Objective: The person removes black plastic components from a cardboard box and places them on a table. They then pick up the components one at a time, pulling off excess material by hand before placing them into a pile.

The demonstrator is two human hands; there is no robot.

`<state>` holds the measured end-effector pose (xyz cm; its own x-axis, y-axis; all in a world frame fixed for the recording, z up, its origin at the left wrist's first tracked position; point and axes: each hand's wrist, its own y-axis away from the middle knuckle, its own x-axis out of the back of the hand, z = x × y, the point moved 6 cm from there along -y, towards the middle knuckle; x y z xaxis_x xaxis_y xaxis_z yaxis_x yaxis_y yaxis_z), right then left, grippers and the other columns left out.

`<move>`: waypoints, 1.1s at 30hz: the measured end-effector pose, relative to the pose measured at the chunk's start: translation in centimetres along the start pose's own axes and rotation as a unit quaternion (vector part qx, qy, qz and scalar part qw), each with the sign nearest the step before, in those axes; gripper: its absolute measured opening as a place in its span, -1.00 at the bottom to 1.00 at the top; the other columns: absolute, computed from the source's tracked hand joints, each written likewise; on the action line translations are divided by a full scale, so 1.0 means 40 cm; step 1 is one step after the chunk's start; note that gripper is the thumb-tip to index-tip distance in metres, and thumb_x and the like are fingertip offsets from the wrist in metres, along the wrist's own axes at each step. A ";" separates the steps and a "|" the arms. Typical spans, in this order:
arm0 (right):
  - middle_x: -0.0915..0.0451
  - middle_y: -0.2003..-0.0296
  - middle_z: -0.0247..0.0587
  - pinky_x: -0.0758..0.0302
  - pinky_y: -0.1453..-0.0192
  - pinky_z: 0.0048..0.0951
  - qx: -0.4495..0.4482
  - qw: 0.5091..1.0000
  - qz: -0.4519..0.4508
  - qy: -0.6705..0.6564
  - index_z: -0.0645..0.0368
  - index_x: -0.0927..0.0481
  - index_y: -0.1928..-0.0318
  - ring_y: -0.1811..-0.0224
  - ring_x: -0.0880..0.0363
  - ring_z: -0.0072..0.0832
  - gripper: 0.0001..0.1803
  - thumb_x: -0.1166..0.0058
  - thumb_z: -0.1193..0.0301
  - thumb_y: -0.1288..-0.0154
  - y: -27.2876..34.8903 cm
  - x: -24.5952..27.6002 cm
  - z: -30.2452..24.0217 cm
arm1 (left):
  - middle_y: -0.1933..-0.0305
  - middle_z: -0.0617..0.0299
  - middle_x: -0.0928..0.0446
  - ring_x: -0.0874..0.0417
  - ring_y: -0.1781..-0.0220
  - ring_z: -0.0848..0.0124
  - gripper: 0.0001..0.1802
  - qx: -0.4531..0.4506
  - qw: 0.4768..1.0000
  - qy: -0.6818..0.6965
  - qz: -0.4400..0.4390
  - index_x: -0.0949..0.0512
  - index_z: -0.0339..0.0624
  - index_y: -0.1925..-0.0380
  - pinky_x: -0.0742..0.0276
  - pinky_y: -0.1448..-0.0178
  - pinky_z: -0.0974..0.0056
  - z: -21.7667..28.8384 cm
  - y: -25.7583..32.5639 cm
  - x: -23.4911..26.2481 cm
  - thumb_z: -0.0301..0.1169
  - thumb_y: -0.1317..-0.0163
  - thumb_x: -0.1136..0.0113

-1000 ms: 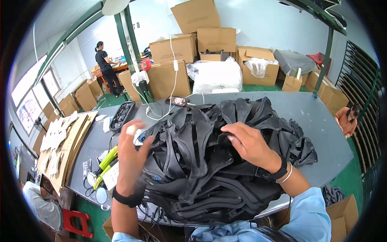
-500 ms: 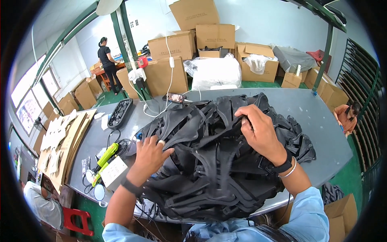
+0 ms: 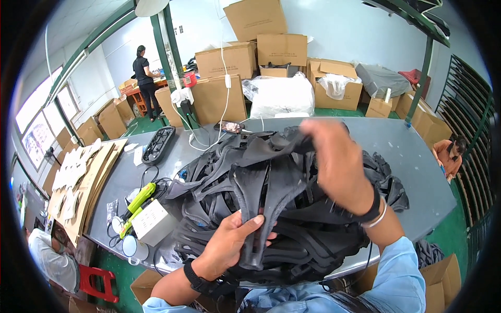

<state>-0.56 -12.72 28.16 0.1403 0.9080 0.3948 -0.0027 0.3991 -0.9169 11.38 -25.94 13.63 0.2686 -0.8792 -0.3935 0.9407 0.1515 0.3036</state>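
A heap of black, flexible moulded pieces (image 3: 308, 250) lies on the table in front of me. Raised above it is one forked black piece (image 3: 282, 195) with a long central slot. My left hand (image 3: 235, 237) pinches its narrow lower end, thumb on top and fingers beneath. At its wide far end is my right hand (image 3: 339, 167), fingers curled at the raised edge and blurred by motion. The fingertips' exact hold is hard to see. Other pieces lie beneath both hands, partly covered by the raised one.
Left of the heap are a white box (image 3: 153, 221), a yellow-green tool (image 3: 136, 201), a mug (image 3: 134, 249) and cables. Further back are a black tray-like part (image 3: 158, 145) and a phone (image 3: 228, 127). Stacked cardboard sheets (image 3: 102, 180) stand at left. Other people sit or stand nearby.
My left hand has moved from the heap's left side toward its near middle and taken the piece's narrow end. My right hand has risen slightly, and the piece's wide end is lifted.
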 end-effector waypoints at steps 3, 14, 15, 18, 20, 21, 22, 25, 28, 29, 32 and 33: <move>-0.54 0.19 0.05 -0.50 0.10 -0.21 -0.262 0.963 -0.008 -0.063 0.32 -0.44 0.06 0.22 -0.58 -0.10 -0.74 0.17 0.63 -0.24 -0.004 0.002 0.164 | 0.23 0.15 -0.56 -0.63 0.26 0.40 -0.74 -0.065 0.992 -0.103 0.038 -0.41 -0.33 0.04 -0.55 0.25 0.36 -0.011 0.025 0.066 -0.45 -0.31 -0.07; -0.47 0.28 -0.18 -0.64 0.43 -0.38 -0.536 0.811 0.154 -0.174 0.19 -0.33 0.00 0.42 -0.57 -0.38 -0.75 0.23 0.54 -0.31 0.239 0.015 0.659 | 0.45 0.20 -0.54 -0.60 0.47 0.46 -0.82 -0.138 0.950 -0.184 0.213 -0.44 -0.25 0.27 -0.52 0.42 0.40 0.104 0.120 0.275 -0.36 -0.26 -0.12; -0.47 0.26 -0.17 -0.64 0.44 -0.35 -0.570 0.784 0.135 -0.203 0.19 -0.33 0.00 0.39 -0.57 -0.38 -0.75 0.21 0.53 -0.31 0.257 -0.019 0.658 | 0.44 0.19 -0.55 -0.62 0.46 0.43 -0.81 -0.155 0.943 -0.201 0.214 -0.43 -0.23 0.29 -0.55 0.41 0.38 0.126 0.089 0.283 -0.32 -0.29 -0.10; -0.46 0.25 -0.11 -0.63 0.44 -0.24 -0.603 0.775 0.040 -0.183 0.19 -0.33 0.00 0.34 -0.57 -0.31 -0.73 0.19 0.53 -0.28 0.267 -0.128 0.601 | 0.34 0.10 -0.58 -0.63 0.38 0.37 -0.65 -0.149 0.953 -0.146 0.218 -0.43 -0.33 0.17 -0.56 0.28 0.37 0.126 -0.014 0.372 -0.20 -0.30 -0.11; -0.46 0.24 -0.06 -0.56 0.30 -0.10 -0.458 0.881 -0.118 0.030 0.18 -0.37 0.02 0.22 -0.53 -0.18 -0.70 0.09 0.52 -0.21 0.269 -0.169 0.557 | 0.27 0.06 -0.58 -0.63 0.31 0.35 -0.60 -0.187 0.894 -0.290 0.287 -0.41 -0.37 0.09 -0.54 0.20 0.37 0.111 -0.047 0.444 -0.21 -0.30 -0.12; -0.46 0.21 -0.06 -0.51 0.16 -0.03 -0.290 0.917 -0.196 0.193 0.15 -0.39 0.03 0.12 -0.50 -0.13 -0.68 0.01 0.50 -0.17 0.273 -0.190 0.528 | 0.20 0.01 -0.58 -0.63 0.23 0.33 -0.54 -0.221 0.808 -0.424 0.343 -0.40 -0.41 0.01 -0.53 0.13 0.37 0.122 -0.050 0.447 -0.22 -0.30 -0.13; -0.45 0.13 -0.07 -0.42 0.04 -0.09 -0.215 0.931 -0.212 0.202 0.13 -0.40 0.02 0.02 -0.45 -0.12 -0.64 -0.07 0.47 -0.13 0.254 -0.201 0.440 | 0.14 -0.13 -0.57 -0.63 0.11 0.22 -0.38 -0.284 0.783 -0.443 0.332 -0.36 -0.48 -0.08 -0.53 0.05 0.25 0.116 -0.026 0.414 -0.15 -0.24 -0.20; -0.43 -0.02 -0.19 -0.26 -0.11 -0.19 -0.070 0.959 -0.268 0.062 0.06 -0.46 0.03 -0.15 -0.34 -0.23 -0.59 -0.19 0.41 -0.05 0.165 -0.205 0.192 | 0.26 0.08 -0.61 -0.63 0.23 0.37 -0.68 -0.195 0.838 -0.473 0.186 -0.54 -0.34 0.19 -0.52 0.15 0.31 0.124 0.071 0.207 -0.33 -0.14 -0.28; -0.45 0.02 -0.27 -0.16 -0.14 -0.04 0.055 0.938 -0.331 0.088 0.06 -0.53 0.13 -0.11 -0.36 -0.30 -0.67 -0.20 0.37 -0.03 0.135 -0.237 0.063 | 0.25 0.10 -0.59 -0.64 0.25 0.14 -0.75 -0.346 0.769 -0.535 -0.038 -0.59 -0.20 0.25 -0.54 0.18 0.24 0.056 0.123 0.017 -0.34 -0.08 -0.31; -0.45 0.02 -0.27 -0.16 -0.14 -0.04 0.049 0.936 -0.337 0.088 0.06 -0.53 0.13 -0.11 -0.36 -0.30 -0.67 -0.20 0.37 -0.03 0.140 -0.244 0.070 | 0.14 0.13 -0.57 -0.61 0.16 0.19 -0.72 -0.341 0.737 -0.579 -0.064 -0.58 -0.19 0.23 -0.49 0.13 0.25 0.024 0.126 -0.018 -0.33 -0.06 -0.31; -0.55 0.19 -0.35 -0.19 -0.08 -0.11 0.054 0.833 -0.486 0.260 0.03 -0.62 0.27 -0.04 -0.41 -0.42 -0.82 -0.19 0.36 -0.05 0.164 -0.285 0.099 | 0.00 0.14 -0.51 -0.52 -0.01 0.23 -0.61 -0.327 0.689 -0.644 -0.058 -0.54 -0.19 0.16 -0.38 0.00 0.23 -0.028 0.118 -0.035 -0.29 0.00 -0.34; -0.55 0.19 -0.35 -0.19 -0.08 -0.11 0.059 0.834 -0.485 0.257 0.03 -0.62 0.27 -0.04 -0.41 -0.42 -0.82 -0.19 0.36 -0.05 0.167 -0.283 0.083 | -0.05 0.13 -0.46 -0.46 -0.07 0.23 -0.56 -0.319 0.673 -0.666 -0.042 -0.52 -0.19 0.13 -0.33 -0.04 0.20 -0.041 0.122 -0.029 -0.27 0.03 -0.35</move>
<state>-5.43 -19.89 17.75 0.5389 -0.0116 0.8423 0.2653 0.9514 -0.1565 16.02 -23.44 14.15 0.1836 -0.4576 0.8700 0.9528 -0.1350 -0.2721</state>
